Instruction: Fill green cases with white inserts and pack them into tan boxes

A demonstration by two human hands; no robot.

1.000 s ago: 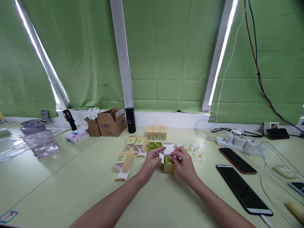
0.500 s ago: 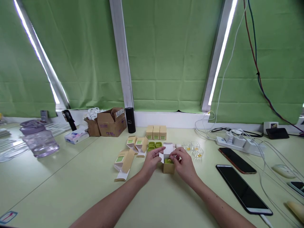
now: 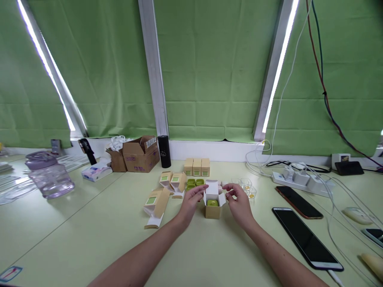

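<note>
A small tan cardboard box [image 3: 212,211] stands upright on the table with its white flaps open. A green round item [image 3: 212,203] sits inside its top. My left hand [image 3: 191,201] rests against the box's left side, fingertips at the left flap. My right hand [image 3: 239,201] hovers just right of the box, fingers loosely curled and apart, holding nothing. Behind the box lie green items [image 3: 195,183] and small clear cups [image 3: 247,185] with yellow pieces inside.
Three shut tan boxes [image 3: 196,166] stand in a row at the back. Open boxes [image 3: 161,195] lie to the left. A black cylinder [image 3: 164,151], brown cartons [image 3: 140,153] and a clear jug [image 3: 49,174] stand further left. Phones [image 3: 306,235] and a power strip [image 3: 302,180] occupy the right.
My right hand has let go of the green item, which now sits lower in the box, and has drawn away to the right. The left hand stays at the box.
</note>
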